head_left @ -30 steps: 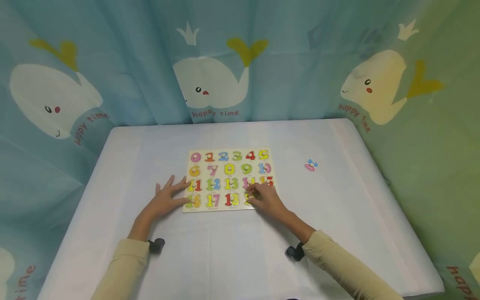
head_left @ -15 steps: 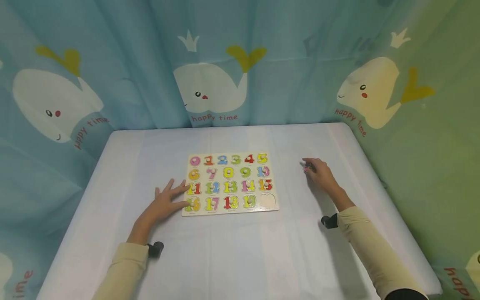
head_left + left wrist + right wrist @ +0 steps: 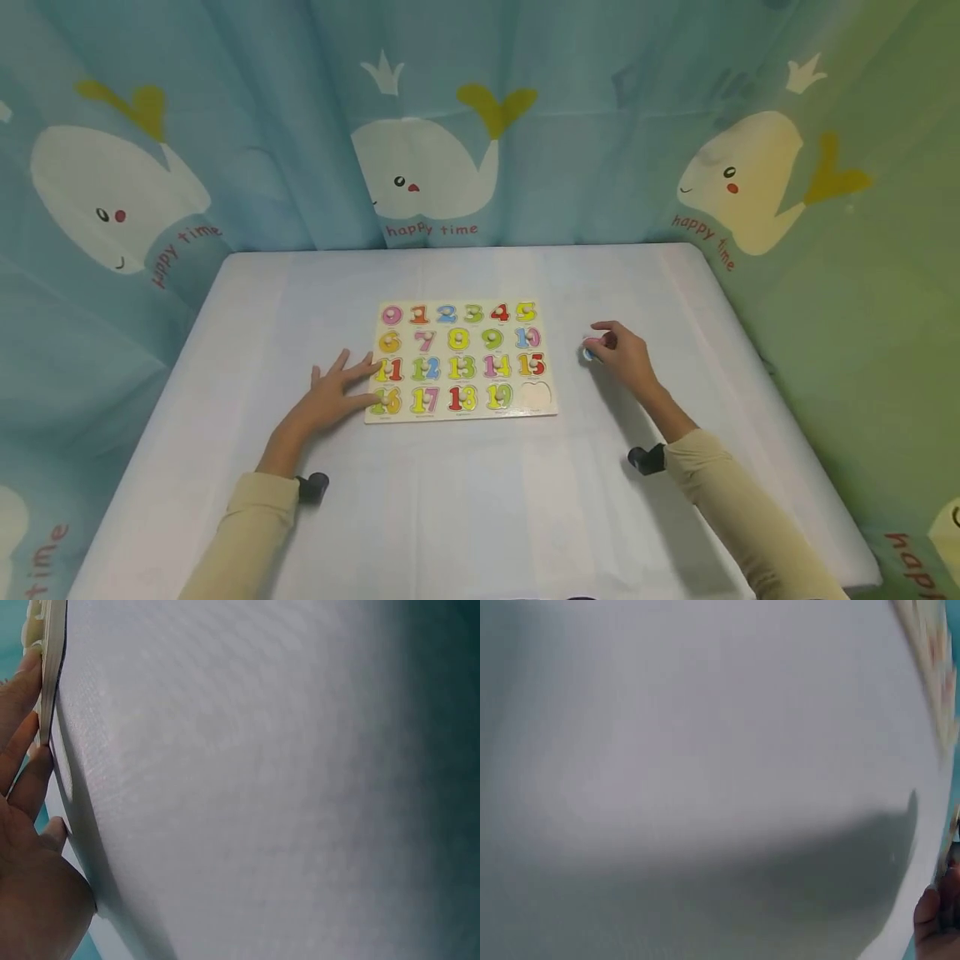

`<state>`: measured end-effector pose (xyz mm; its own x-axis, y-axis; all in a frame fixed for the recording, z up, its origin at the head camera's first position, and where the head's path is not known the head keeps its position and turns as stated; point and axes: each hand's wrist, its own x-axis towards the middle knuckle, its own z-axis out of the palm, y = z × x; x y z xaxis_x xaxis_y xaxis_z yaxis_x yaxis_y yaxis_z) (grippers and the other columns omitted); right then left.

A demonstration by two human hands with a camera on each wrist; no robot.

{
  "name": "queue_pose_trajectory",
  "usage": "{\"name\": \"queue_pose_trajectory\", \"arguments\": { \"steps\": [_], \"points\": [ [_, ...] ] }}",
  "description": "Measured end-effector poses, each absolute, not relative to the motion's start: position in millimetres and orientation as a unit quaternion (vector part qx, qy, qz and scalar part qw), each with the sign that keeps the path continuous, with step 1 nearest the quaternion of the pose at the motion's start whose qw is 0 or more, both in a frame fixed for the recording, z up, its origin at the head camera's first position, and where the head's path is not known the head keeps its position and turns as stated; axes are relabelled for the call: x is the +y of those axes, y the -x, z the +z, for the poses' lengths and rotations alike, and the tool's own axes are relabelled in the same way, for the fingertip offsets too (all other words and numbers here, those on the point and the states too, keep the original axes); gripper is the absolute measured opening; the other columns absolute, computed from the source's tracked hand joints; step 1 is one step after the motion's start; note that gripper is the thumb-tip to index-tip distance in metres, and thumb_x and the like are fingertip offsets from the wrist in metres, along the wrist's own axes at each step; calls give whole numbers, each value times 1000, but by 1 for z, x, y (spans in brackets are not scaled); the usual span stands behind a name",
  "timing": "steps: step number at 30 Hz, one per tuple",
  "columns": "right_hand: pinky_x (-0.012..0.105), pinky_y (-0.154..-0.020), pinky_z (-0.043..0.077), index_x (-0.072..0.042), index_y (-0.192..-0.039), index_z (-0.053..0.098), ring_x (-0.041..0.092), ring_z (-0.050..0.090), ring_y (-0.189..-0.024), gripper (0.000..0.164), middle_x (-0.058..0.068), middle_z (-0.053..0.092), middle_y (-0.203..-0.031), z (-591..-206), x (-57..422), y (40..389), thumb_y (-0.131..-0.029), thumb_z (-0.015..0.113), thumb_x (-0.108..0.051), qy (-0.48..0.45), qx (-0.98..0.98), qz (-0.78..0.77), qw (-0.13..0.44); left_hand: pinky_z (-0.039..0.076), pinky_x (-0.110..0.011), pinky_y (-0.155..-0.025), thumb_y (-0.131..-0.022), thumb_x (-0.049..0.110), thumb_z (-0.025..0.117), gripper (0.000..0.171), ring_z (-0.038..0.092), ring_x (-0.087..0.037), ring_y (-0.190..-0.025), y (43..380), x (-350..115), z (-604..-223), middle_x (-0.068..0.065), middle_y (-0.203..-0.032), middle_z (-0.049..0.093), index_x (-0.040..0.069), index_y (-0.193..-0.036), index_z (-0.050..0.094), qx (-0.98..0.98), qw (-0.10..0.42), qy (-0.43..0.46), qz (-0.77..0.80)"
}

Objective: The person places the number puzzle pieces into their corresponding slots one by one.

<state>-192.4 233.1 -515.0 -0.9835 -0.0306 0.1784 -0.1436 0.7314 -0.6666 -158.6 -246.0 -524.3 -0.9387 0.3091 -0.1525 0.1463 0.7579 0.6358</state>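
A cream wooden number puzzle board lies flat on the table, its knobbed number pieces sitting in rows. At its lower right corner is a bare, rounded recess. My left hand rests at the board's left edge, fingers spread and touching it beside the 11 and 16. In the left wrist view, fingers lie along the board's side. To the right of the board, my right hand pinches a small pink and blue puzzle piece between thumb and fingers. In the right wrist view only part of that hand shows.
The white-covered table extends around the board on all sides. Behind it and at the sides hangs a blue-green curtain with whale prints. A dark wrist camera is on each arm, left and right.
My right hand left the 19 at the board's lower right, reached right to the pink and blue puzzle piece, and now brings it slightly left. My left hand stayed at the board's edge.
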Motion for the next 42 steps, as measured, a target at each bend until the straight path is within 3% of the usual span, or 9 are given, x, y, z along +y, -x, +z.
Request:
{"name": "queue_pose_trajectory", "arguments": {
  "steps": [7, 13, 20, 24, 28, 34, 42],
  "points": [
    [26, -56, 41, -3, -117, 57, 16, 50, -69, 42, 3, 58, -77, -523, 160, 153, -83, 73, -21, -42, -929, 367, 6, -18, -57, -104, -84, 46, 66, 67, 0, -37, -141, 159, -247, -523, -8, -151, 28, 13, -139, 47, 928, 129, -123, 327],
    [27, -53, 36, -6, -109, 60, 15, 45, -63, 38, -1, 51, -69, -531, 135, 141, -80, 77, -23, -42, -943, 326, 51, -19, -57, -104, -84, 48, 65, 68, -1, -36, -141, 161, -246, -522, -8, -151, 28, 14, -140, 46, 927, 132, -123, 328],
    [27, -53, 37, -5, -114, 58, 13, 46, -63, 44, -2, 51, -71, -530, 132, 141, -80, 76, -26, -68, -946, 311, 53, -19, -57, -103, -84, 48, 66, 68, -1, -35, -141, 164, -248, -524, -7, -151, 28, 14, -140, 47, 926, 127, -128, 331],
    [27, -68, 48, -7, -126, 53, 11, 54, -77, 49, -3, 56, -87, -532, 142, 141, -82, 74, -16, -129, -930, 345, 17, -19, -57, -103, -83, 50, 65, 69, -2, -35, -141, 164, -247, -527, -7, -151, 28, 14, -140, 47, 926, 133, -127, 331],
    [30, -81, 50, -6, -129, 52, 13, 58, -89, 47, -1, 61, -98, -535, 153, 141, -85, 68, -2, -202, -907, 370, -7, -19, -58, -102, -84, 48, 65, 68, -1, -37, -141, 163, -247, -527, -8, -150, 28, 12, -139, 48, 925, 128, -130, 332],
    [29, -72, 49, -5, -122, 57, 13, 54, -82, 40, -1, 61, -92, -538, 156, 137, -84, 70, -6, -157, -913, 374, 40, -20, -57, -102, -84, 48, 65, 68, -1, -36, -141, 160, -248, -525, -8, -151, 28, 12, -139, 47, 925, 132, -130, 333],
    [28, -66, 43, -5, -122, 58, 15, 51, -77, 42, -1, 61, -88, -537, 151, 134, -83, 73, -8, -115, -913, 389, 28, -20, -57, -103, -84, 49, 64, 68, -1, -36, -141, 161, -248, -526, -8, -151, 28, 12, -139, 47, 925, 130, -129, 332]
  ]
}}
